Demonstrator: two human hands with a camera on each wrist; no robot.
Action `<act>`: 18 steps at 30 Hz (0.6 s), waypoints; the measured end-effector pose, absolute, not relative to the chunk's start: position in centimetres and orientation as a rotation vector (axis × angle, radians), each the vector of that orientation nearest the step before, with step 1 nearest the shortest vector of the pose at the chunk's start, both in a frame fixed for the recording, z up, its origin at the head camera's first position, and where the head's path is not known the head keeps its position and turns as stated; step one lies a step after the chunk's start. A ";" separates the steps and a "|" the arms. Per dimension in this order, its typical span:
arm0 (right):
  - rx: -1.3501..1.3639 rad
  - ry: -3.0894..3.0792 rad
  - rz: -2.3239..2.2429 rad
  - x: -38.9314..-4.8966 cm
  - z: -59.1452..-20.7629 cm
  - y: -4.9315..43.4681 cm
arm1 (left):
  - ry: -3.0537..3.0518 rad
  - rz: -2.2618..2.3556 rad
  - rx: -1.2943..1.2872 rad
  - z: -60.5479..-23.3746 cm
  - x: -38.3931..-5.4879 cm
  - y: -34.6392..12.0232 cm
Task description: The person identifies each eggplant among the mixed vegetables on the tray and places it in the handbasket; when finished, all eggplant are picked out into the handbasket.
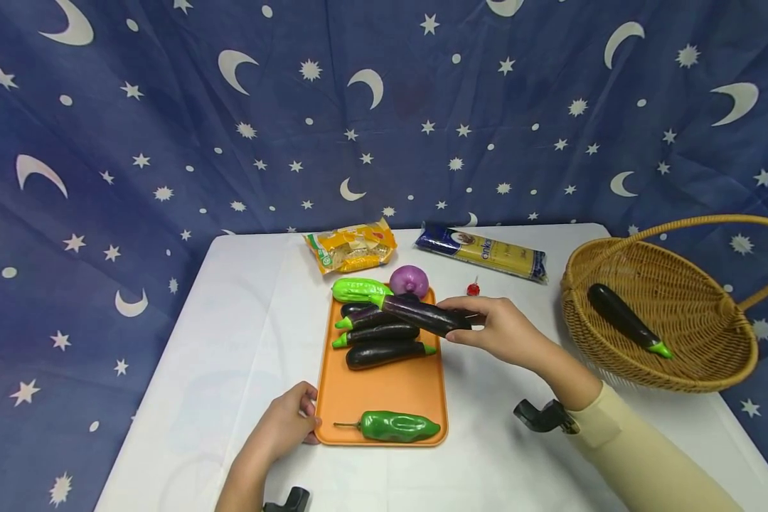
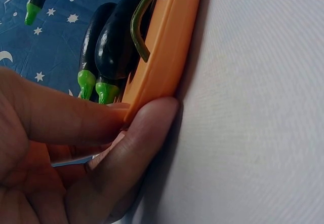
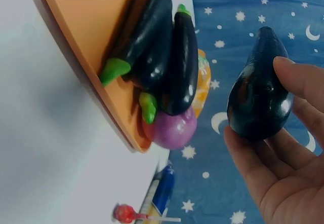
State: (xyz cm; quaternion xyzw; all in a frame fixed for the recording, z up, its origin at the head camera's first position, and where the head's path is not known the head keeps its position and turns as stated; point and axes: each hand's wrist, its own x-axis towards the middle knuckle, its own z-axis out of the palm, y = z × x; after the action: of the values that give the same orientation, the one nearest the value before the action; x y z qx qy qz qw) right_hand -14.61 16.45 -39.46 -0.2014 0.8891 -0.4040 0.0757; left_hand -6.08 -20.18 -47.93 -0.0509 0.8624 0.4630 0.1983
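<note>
My right hand (image 1: 502, 331) grips a dark eggplant (image 1: 425, 316) by its blunt end, holding it above the far right side of an orange tray (image 1: 384, 391). Its green stem end points left. In the right wrist view the same eggplant (image 3: 259, 95) sits between thumb and fingers. My left hand (image 1: 284, 421) pinches the tray's near left edge; the left wrist view shows thumb and finger on the rim (image 2: 164, 67). Several other eggplants (image 1: 387, 353) lie across the tray's far half. A long green pepper (image 1: 400, 427) lies along its near edge.
A light green ridged vegetable (image 1: 358, 289) and a purple onion (image 1: 409, 281) are at the tray's far end. Behind are a yellow bag (image 1: 352, 247) and a pasta packet (image 1: 483, 252). A red lollipop (image 1: 473, 289) lies nearby. A wicker basket (image 1: 704, 313) at right contains one eggplant (image 1: 624, 316).
</note>
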 end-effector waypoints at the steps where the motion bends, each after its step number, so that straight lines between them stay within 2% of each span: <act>1: -0.592 2.665 -1.221 -14.7 -39.4 16.6 | 2.413 1.297 -0.144 -47.9 -6.0 -20.2; 18: -0.442 2.711 -1.268 -15.1 -38.0 18.6 | 2.389 1.318 -0.148 -48.0 -6.2 -20.3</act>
State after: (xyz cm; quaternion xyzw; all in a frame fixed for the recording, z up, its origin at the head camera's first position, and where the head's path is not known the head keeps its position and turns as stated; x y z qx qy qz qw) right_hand -15.09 18.56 -37.97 -0.1458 0.8947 -0.4183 0.0581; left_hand -6.16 -20.30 -48.00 -0.0532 0.8561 0.4723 0.2029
